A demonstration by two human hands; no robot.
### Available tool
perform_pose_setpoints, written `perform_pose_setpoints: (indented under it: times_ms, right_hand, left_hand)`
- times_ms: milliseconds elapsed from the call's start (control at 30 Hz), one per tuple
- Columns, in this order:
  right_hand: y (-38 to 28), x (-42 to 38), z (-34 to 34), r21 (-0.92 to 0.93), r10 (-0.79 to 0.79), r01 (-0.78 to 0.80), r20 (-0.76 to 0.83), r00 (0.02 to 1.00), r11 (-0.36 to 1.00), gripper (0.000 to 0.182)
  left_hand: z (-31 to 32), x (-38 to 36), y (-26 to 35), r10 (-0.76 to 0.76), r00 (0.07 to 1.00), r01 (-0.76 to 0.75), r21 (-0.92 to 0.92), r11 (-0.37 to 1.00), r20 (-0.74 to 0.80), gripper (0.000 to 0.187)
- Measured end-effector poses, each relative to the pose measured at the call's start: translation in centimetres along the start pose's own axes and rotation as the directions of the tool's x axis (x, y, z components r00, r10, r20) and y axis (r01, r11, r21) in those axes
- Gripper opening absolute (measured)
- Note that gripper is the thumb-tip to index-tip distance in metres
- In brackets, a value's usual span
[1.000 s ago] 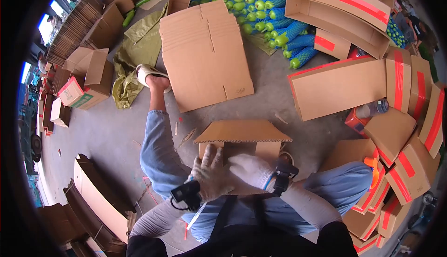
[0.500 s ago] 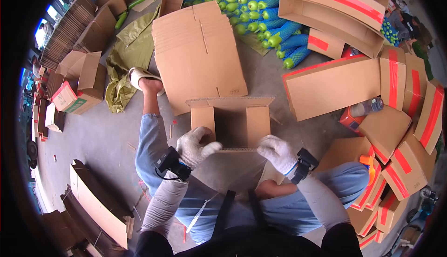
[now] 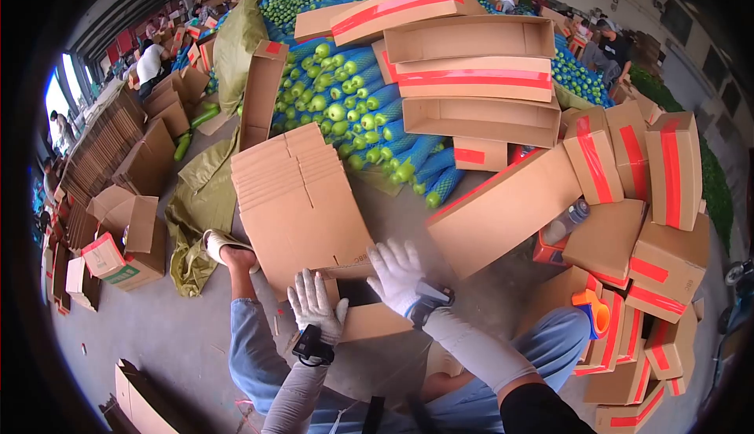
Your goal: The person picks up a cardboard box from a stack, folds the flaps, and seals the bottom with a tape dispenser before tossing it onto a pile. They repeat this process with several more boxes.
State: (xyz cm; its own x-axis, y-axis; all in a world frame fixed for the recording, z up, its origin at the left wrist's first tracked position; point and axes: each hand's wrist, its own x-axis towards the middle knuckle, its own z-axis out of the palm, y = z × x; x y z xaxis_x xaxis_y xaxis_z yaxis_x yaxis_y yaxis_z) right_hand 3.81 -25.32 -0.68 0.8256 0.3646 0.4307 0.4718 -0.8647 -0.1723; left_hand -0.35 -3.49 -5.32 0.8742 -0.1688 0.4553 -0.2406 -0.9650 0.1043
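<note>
Between my legs stands a small cardboard box, partly covered by my hands, with a dark gap showing at its far side. My left hand, in a white glove, lies over the box's left side, fingers stretched out. At the box's far right, my gloved right hand is spread with fingers pointing away from me. Neither hand grips anything. Just beyond the box lies a stack of flat cardboard sheets.
Green round produce in blue nets is heaped ahead. Red-taped boxes are piled at the right, beside an orange tape dispenser and a bottle. An open box and an olive sheet lie left. Several people work farther off.
My view has tilted up. Both hands have moved from the box's near edge onto it, fingers now extended. A near panel now covers much of the opening.
</note>
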Motion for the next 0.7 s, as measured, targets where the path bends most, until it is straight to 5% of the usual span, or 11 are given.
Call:
perform_pose_setpoints:
  times_ms: [267, 300, 400, 500, 533, 567, 600, 667, 700]
  right_hand:
    - [-2.6, -8.8, 1.0, 0.035, -0.002, -0.002, 0.109, 0.994, 0.999, 0.063]
    - [-3.0, -9.2, 0.9, 0.043, 0.045, -0.05, 0.112, 0.993, 0.998, 0.063]
    - [-3.5, -9.8, 0.2, 0.137, 0.241, -0.269, 0.187, 0.952, 0.953, 0.056]
    - [-2.7, -11.1, -10.9, 0.362, 0.449, -0.387, -0.103, 0.887, 0.848, 0.046]
    - [-0.7, -12.5, -14.6, 0.175, 0.368, -0.33, -0.283, 0.886, 0.928, 0.038]
    - [3.0, -15.7, -17.1, -0.302, 0.033, -0.143, -0.341, 0.94, 0.943, 0.031]
    - [5.1, -17.6, -19.4, -0.079, 0.401, -0.477, -0.431, 0.808, 0.876, 0.028]
    - [9.6, -24.1, -22.9, 0.104, 0.778, -0.814, -0.384, 0.498, 0.572, 0.038]
    - [11.3, -27.5, -23.7, -0.04, 0.82, -0.896, -0.386, 0.423, 0.443, 0.045]
  left_hand:
    - [-2.3, -2.3, 3.5, 0.137, 0.934, -0.129, -0.046, 0.991, 0.331, 0.08]
    - [0.5, -3.4, 2.8, 0.195, 0.957, -0.198, -0.008, 0.98, 0.213, 0.08]
    - [1.5, -2.4, 3.7, 0.132, 0.963, -0.142, 0.028, 0.989, 0.235, 0.081]
    - [-0.5, -0.4, 5.2, 0.058, 0.911, -0.079, 0.035, 0.996, 0.407, 0.076]
    - [-0.4, -0.3, 5.2, 0.077, 0.923, -0.092, 0.022, 0.996, 0.377, 0.075]
    - [-0.4, -0.4, 4.9, 0.104, 0.928, -0.116, 0.011, 0.993, 0.359, 0.075]
    - [-0.5, -0.7, 4.7, 0.14, 0.926, -0.147, -0.005, 0.989, 0.351, 0.074]
    - [-1.1, -0.8, 5.2, 0.172, 0.946, -0.191, 0.041, 0.981, 0.276, 0.07]
    - [-0.9, -0.8, 5.3, 0.165, 0.948, -0.192, 0.076, 0.978, 0.271, 0.067]
